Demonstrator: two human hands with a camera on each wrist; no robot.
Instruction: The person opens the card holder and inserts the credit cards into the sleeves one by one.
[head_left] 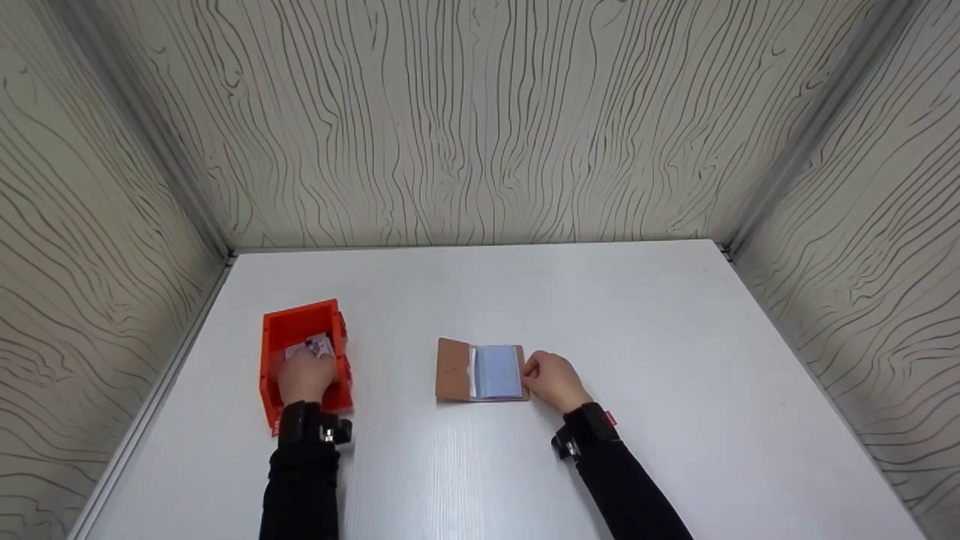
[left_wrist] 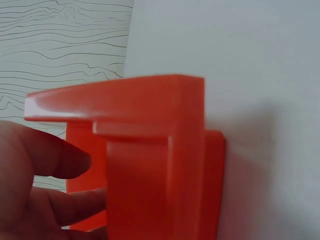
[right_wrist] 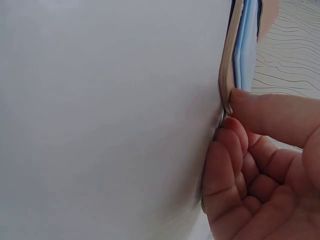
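A small brown-covered booklet (head_left: 499, 371) with pale blue pages lies spread on the white table, its left cover tilted up. My right hand (head_left: 555, 380) pinches the right edge of its brown cover (right_wrist: 227, 75) between thumb and curled fingers, the thumb on the inner side beside the blue pages (right_wrist: 245, 47). On the left, my left hand (head_left: 306, 375) reaches down into an orange-red plastic bin (head_left: 266, 352). Printed cards or papers (head_left: 319, 345) lie at its fingers there. In the left wrist view the thumb (left_wrist: 70, 160) stands apart from the fingers, whose tips the bin wall hides.
The white table (head_left: 660, 322) extends around the bin and booklet. Wood-patterned panels (head_left: 480, 127) rise behind the table and along both sides. The bin stands near the table's left edge.
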